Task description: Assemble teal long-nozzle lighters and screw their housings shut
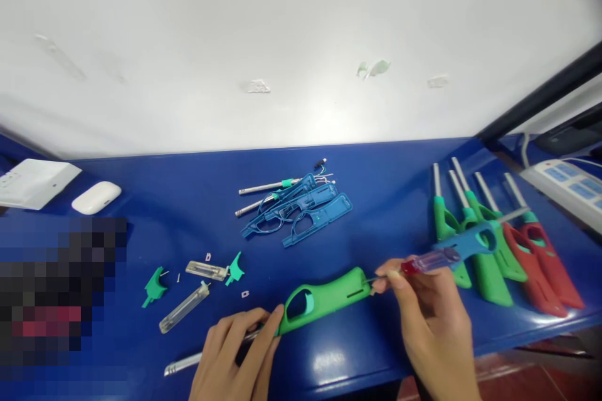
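A green long-nosed lighter [332, 299] lies on the blue table, with its metal tube pointing left. My left hand [237, 351] is closed around that tube near the body. In my right hand [430, 319] is a screwdriver [430, 260] with a clear and red handle. Its thin shaft reaches left to the butt end of the green lighter; whether the tip is inside is hard to see. Left of the lighter are clear fuel tanks [183, 308] and teal triggers [154, 287]. Blue casing halves [324, 219] and loose metal tubes [266, 188] lie beyond it.
Several whole lighters lie at right: green [491, 272], red [550, 257] and a blue one [470, 242] behind the screwdriver. A power strip [564, 185] is at the right edge. A white earbud case [96, 197] and white box [40, 182] sit left. A white wall [301, 25] stands behind.
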The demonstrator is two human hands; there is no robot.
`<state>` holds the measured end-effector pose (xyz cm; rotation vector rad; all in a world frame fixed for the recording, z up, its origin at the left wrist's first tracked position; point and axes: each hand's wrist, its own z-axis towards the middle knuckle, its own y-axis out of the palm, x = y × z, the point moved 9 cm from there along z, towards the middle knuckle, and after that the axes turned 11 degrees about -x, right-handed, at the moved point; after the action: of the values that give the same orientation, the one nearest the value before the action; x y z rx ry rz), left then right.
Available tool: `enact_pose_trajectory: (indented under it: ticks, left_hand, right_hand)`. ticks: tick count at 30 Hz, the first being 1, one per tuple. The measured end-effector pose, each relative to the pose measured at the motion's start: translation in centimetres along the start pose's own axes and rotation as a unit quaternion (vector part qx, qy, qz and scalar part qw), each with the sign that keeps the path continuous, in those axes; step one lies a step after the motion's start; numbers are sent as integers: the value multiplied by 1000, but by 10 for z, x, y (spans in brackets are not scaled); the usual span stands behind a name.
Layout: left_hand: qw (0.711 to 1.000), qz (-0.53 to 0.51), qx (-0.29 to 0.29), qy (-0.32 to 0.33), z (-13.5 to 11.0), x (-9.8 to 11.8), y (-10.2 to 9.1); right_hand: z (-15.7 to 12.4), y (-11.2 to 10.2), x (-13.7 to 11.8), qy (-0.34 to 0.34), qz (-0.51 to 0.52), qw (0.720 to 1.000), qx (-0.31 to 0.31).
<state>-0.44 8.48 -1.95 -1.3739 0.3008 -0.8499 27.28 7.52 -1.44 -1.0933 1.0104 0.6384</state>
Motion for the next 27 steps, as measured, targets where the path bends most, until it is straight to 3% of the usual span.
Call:
enact_pose_trajectory:
  ticks: [9, 13, 15, 19, 21, 23, 25, 27]
  left_hand:
    - [1000, -9, 0, -16, 1, -2, 0]
    - [1000, -17, 7, -16, 1, -2, -3]
    - [1000, -20, 3, -11, 0, -2, -2]
    - [1000, -28, -5, -7, -1, -1, 0]
    - [1000, -29, -7, -8, -1, -1, 1]
    - [999, -30, -7, -9, -1, -2, 1]
    - [999, -32, -4, -11, -1, -3, 1]
    - [999, -32, -2, -11, -1, -3, 0]
  right_hand:
    - [-9, -1, -6, -9, -21, 1000, 19]
    - [-13, -8, -22, -90, -45, 993, 61]
    - [-12, -10, -31, -118, -90, 988, 49]
    - [-6, -15, -38, -107, -133, 985, 10]
    - [-6, -20, -49, -150, -107, 982, 33]
    - [-9, -27, -60, -187, -78, 974, 97]
    - [-12, -33, -65, -175, -65, 969, 162]
    - [-11, -31, -64, -139, -46, 976, 164]
